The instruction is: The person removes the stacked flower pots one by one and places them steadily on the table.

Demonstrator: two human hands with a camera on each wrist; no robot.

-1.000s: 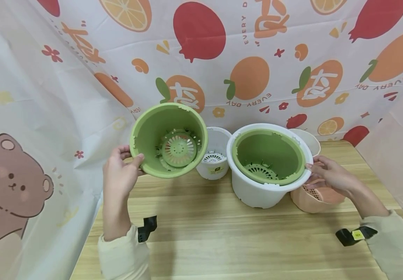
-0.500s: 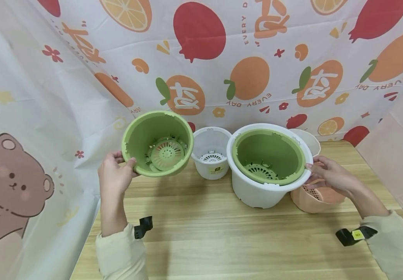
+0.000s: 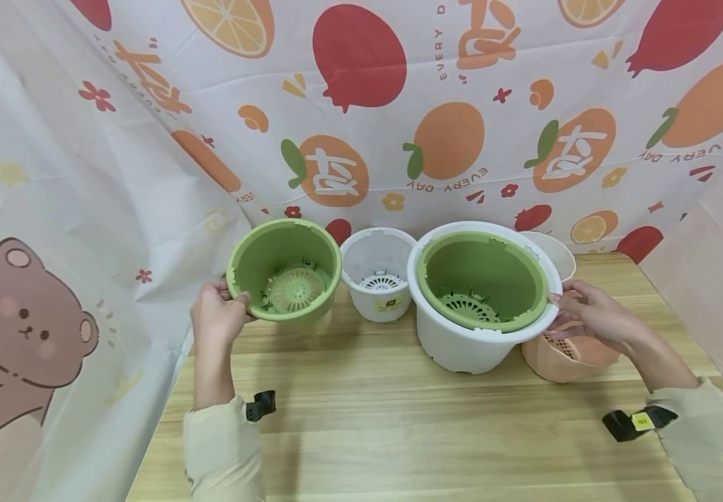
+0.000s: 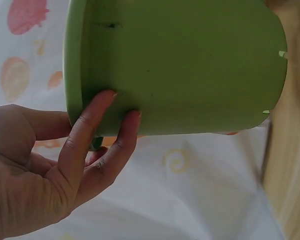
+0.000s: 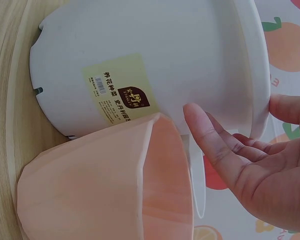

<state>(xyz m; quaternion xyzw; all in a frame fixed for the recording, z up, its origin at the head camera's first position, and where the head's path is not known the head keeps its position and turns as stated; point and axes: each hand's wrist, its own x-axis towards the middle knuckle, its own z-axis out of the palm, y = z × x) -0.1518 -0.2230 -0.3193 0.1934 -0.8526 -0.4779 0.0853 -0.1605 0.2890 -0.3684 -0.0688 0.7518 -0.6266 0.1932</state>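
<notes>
My left hand (image 3: 218, 315) grips the rim of a green flower pot (image 3: 286, 261), thumb over the edge and fingers on the outer wall. This pot is tilted with its mouth toward me, and its slotted bottom shows inside. In the left wrist view the fingertips press the smooth green wall (image 4: 190, 65). My right hand (image 3: 596, 314) holds the rim of a large white flower pot (image 3: 461, 348), thumb on the edge and fingers beneath the lip. Another green pot (image 3: 483, 272) sits nested in that white pot. A label (image 5: 120, 90) shows on the white wall in the right wrist view.
A smaller white pot (image 3: 381, 308) stands between the two green ones. Right of the large pot is a peach pot (image 3: 558, 362), with a white-rimmed container (image 3: 556, 254) behind it. They stand on a wooden table (image 3: 399, 432) against a fruit-print curtain (image 3: 386, 153).
The green pot in my left hand has come down toward the table and shifted left overall, uncovering more of the small white pot. My right hand has stayed at the large white pot's rim.
</notes>
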